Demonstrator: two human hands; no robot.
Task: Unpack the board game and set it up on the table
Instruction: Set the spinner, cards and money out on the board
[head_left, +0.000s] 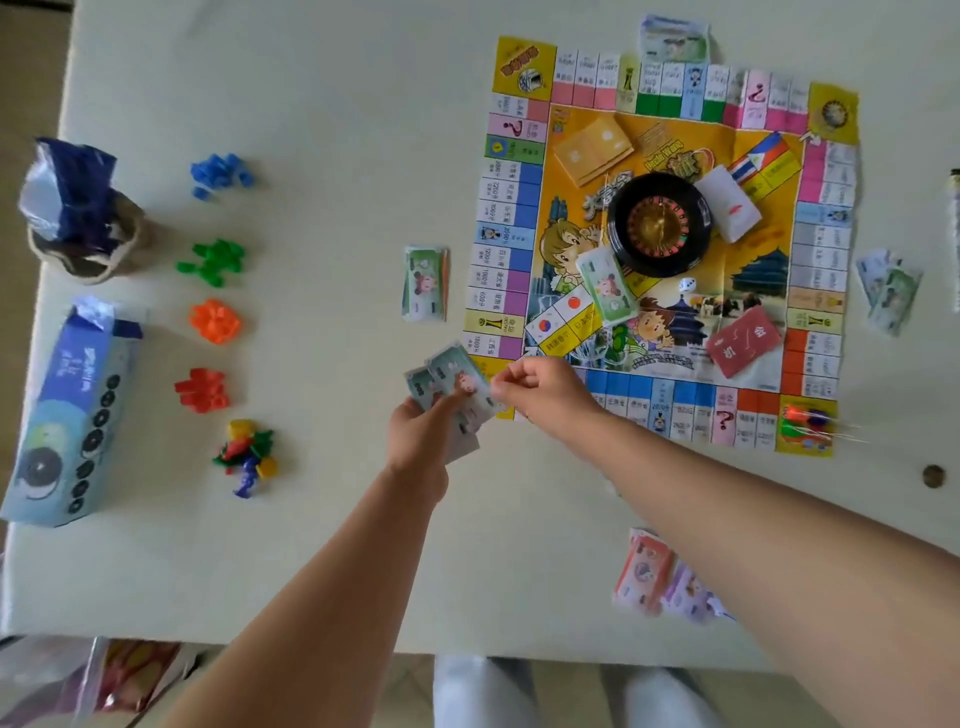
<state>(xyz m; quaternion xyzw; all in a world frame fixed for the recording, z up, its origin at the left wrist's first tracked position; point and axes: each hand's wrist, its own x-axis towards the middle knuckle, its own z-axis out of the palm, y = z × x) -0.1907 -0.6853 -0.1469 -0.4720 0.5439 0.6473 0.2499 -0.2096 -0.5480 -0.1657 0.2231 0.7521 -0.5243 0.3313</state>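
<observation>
Two bare forearms are reaching in from the bottom edge over the table (337, 545). The left hand (418, 441) is gripping a fanned stack of green bills (452, 376), thumb lying across them. The right hand (540, 389) is sitting just right of the fan, fingers curled in narrow and pinching at the top bill's right edge; how many bills it is taking, cannot tell.

The fan is lying between both hands, touching both, just off the board's (506, 208) near-left corner, with its long axis running from far-left to near-right. The right hand is probably peeling one bill off for dealing.

Money piles are lying round the board: one (425, 285) left of it, directly beyond the hands and nearest; one (674, 39) at the far side; one (885, 291) at the right; a pink and purple one (660, 577) under the right forearm. Another stack (608, 283) is resting on the board beside the roulette wheel (657, 223), with a die (687, 284) and a red card deck (744, 340) nearby.

Well apart to the left, plastic houses are sitting in blue (221, 174), green (213, 262), orange (214, 322) and red (201, 389) heaps, plus mixed pawns (247, 454). Setup is looking mostly done.
</observation>
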